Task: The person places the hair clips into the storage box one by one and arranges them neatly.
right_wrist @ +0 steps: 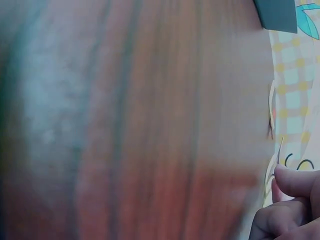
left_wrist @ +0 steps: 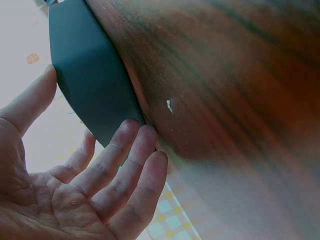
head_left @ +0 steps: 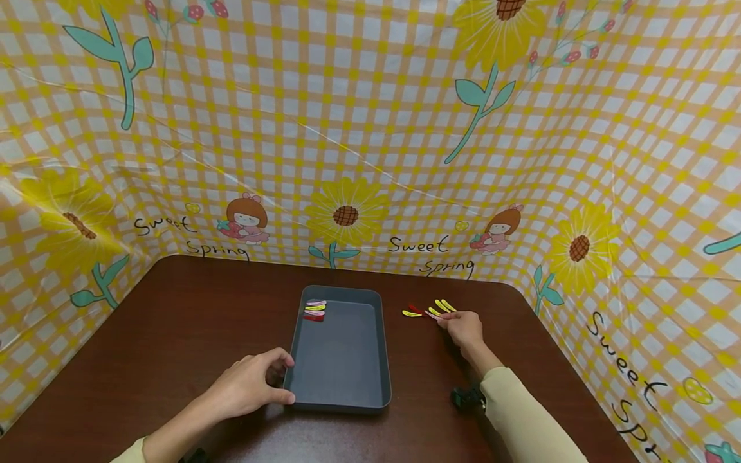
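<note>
A dark grey rectangular tray lies on the table, with several small hair clips in pink, yellow and red lined up at its far left. My left hand holds the tray at its near left corner; the left wrist view has the thumb at one edge of the tray wall and the fingertips along the other. To the right of the tray, my right hand pinches a pink hair clip between thumb and finger. Yellow clips and a red clip lie around those fingertips.
The dark brown table is bordered at the back and sides by a checked cloth with sunflowers. A black device sits under the right wrist. The tray stands between both hands.
</note>
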`<state>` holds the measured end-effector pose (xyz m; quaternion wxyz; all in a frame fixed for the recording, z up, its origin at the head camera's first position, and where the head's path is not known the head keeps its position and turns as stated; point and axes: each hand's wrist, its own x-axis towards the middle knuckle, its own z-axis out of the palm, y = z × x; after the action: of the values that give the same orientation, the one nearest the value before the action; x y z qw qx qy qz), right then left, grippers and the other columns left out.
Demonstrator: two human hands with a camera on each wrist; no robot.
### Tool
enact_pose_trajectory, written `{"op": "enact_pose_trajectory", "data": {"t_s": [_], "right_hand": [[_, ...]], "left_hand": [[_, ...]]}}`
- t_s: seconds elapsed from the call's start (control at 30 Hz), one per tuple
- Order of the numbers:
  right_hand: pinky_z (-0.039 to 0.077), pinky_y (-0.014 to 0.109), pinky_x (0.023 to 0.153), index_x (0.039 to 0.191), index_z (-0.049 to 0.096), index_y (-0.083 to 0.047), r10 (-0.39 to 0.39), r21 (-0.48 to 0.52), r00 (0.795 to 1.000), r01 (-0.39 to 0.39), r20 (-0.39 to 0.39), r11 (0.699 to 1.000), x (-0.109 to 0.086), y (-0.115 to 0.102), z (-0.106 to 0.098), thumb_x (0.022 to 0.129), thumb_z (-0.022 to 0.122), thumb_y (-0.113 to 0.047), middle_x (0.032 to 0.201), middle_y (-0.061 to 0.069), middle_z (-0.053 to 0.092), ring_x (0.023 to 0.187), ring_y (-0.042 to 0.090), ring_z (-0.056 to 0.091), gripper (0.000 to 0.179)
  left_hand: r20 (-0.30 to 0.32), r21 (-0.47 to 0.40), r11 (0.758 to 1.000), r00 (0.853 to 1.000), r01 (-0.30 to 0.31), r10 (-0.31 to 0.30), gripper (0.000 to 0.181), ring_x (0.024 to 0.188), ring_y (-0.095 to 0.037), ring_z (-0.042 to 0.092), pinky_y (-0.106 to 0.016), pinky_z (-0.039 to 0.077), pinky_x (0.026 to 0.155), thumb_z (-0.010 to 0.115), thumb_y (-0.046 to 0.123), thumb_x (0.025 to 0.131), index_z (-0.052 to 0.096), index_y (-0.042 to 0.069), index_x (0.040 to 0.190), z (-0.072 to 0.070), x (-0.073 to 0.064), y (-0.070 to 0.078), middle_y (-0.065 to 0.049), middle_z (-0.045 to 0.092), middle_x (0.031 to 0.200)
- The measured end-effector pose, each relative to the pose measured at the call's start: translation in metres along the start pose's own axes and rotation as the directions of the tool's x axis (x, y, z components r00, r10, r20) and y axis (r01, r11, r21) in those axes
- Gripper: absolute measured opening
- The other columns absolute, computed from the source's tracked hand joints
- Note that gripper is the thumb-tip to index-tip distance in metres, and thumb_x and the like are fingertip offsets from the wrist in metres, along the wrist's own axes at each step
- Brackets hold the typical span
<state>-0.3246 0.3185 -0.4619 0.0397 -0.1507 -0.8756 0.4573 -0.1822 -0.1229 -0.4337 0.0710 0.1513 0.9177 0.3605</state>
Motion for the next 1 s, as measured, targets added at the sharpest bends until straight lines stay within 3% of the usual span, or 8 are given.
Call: {"op": "enact_pose_trajectory", "data": {"t_s": [0.23, 0.53, 0.77, 1.0], "right_hand": [[0.031, 0.026, 0.047, 0.110, 0.072, 0.004, -0.021, 0.027, 0.999, 0.020, 0.031, 0.999, 0.000, -0.008, 0.000, 0.094, 0.070, -0.014, 0.100, 0.014, 0.064, 0.048, 0.011, 0.036, 0.024], [0.027, 0.026, 0.044, 0.112, 0.071, 0.004, -0.029, 0.080, 0.996, 0.022, 0.087, 0.997, -0.007, -0.028, 0.007, 0.096, 0.068, -0.014, 0.099, 0.011, 0.065, 0.044, 0.009, 0.028, 0.025], [0.025, 0.026, 0.043, 0.108, 0.072, 0.002, -0.037, 0.086, 0.993, 0.028, 0.111, 0.996, -0.010, -0.047, 0.015, 0.095, 0.070, -0.015, 0.077, 0.009, 0.063, 0.044, 0.011, 0.027, 0.022], [0.025, 0.026, 0.044, 0.108, 0.072, 0.001, -0.048, 0.077, 0.989, 0.037, 0.142, 0.996, -0.012, -0.063, 0.025, 0.095, 0.070, -0.015, 0.074, 0.006, 0.061, 0.044, 0.011, 0.028, 0.021]], "left_hand": [[-0.005, 0.005, 1.000, 1.000, -0.002, 0.002, 0.051, 0.091, -0.014, 0.064, -0.042, 0.049, 0.074, 0.090, 0.037, 0.072, 0.065, 0.020, 0.113, 0.000, -0.001, 0.001, 0.003, 0.070, 0.101], [0.004, 0.002, 1.000, 1.000, 0.000, 0.000, 0.051, 0.091, -0.014, 0.064, -0.043, 0.049, 0.074, 0.089, 0.038, 0.073, 0.064, 0.021, 0.114, 0.000, -0.001, -0.001, 0.003, 0.070, 0.102], [0.003, -0.002, 1.000, 1.000, -0.001, 0.001, 0.051, 0.090, -0.013, 0.063, -0.042, 0.049, 0.074, 0.090, 0.038, 0.072, 0.064, 0.020, 0.114, 0.000, 0.000, -0.001, 0.003, 0.069, 0.100], [0.011, -0.011, 1.000, 1.000, 0.003, -0.003, 0.051, 0.089, -0.013, 0.062, -0.041, 0.049, 0.074, 0.090, 0.036, 0.073, 0.064, 0.020, 0.114, -0.001, 0.001, -0.001, 0.003, 0.069, 0.099]]}}
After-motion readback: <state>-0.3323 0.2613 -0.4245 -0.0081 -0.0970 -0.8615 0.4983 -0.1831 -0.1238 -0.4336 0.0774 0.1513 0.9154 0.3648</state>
